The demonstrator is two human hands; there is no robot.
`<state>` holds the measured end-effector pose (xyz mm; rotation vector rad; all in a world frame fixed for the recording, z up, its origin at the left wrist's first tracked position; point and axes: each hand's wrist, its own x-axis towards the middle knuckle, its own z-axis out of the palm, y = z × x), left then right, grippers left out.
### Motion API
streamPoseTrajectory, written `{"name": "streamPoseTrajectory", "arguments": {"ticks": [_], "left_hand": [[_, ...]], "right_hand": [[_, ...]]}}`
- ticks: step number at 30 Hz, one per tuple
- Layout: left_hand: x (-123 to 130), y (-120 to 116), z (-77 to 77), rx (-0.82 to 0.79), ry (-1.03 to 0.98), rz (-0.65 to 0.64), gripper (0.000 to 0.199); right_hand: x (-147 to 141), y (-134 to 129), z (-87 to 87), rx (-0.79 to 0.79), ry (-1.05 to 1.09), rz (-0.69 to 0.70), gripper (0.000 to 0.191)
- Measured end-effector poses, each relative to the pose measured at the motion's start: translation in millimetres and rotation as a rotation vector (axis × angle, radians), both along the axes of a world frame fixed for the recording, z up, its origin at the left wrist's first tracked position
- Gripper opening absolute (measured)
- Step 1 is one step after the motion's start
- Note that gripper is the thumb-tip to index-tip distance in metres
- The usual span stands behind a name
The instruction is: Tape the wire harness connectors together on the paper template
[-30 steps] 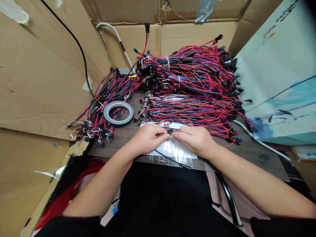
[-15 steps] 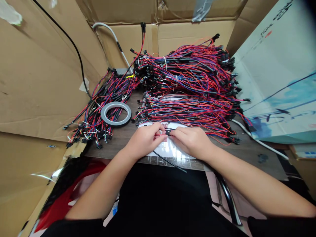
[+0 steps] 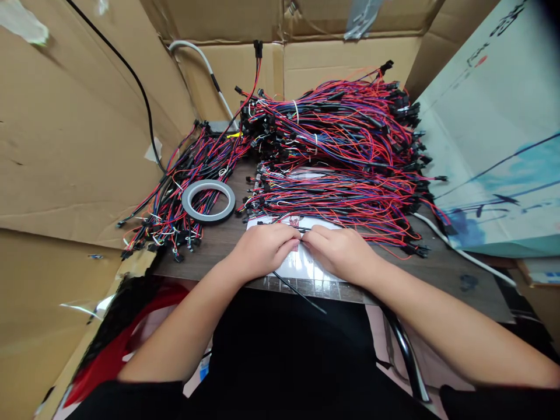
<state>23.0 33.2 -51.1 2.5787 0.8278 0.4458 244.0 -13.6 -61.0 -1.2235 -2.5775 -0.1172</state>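
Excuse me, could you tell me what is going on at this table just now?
A person seated at the table has the left hand and right hand together over a white sheet, fingertips pinched close on something small, mostly hidden. A thin black cable hangs from under the left hand past the table edge. Behind the hands lie red, blue and black wires with black connectors, and a gray tape roll rests against a looser heap of wires.

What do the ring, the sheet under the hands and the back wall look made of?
Ring: probably matte grey plastic or wound tape; smooth, even face.
Sheet: paper, likely film-covered; glossy glare.
Back wall: brown corrugated cardboard, by its seams and creases.
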Motion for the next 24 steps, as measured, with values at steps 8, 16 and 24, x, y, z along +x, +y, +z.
{"name": "streamPoseTrajectory", "arguments": {"ticks": [8, 16, 24], "left_hand": [[1.5, 3.7, 7.2, -0.138, 0.038, 0.050, 0.011], [0.9, 5.6, 8.6, -0.219, -0.034, 0.063, 0.010], [-1.1, 5.6, 9.2, -0.298, -0.072, 0.052, 0.015]], "right_hand": [[2.6, 1.7, -2.5, 0.020, 0.054, 0.006, 0.020], [2.6, 2.6, -2.3, 0.114, 0.010, -0.004, 0.021], [1.0, 1.9, -0.6, 0.109, 0.081, -0.022, 0.026]]}}
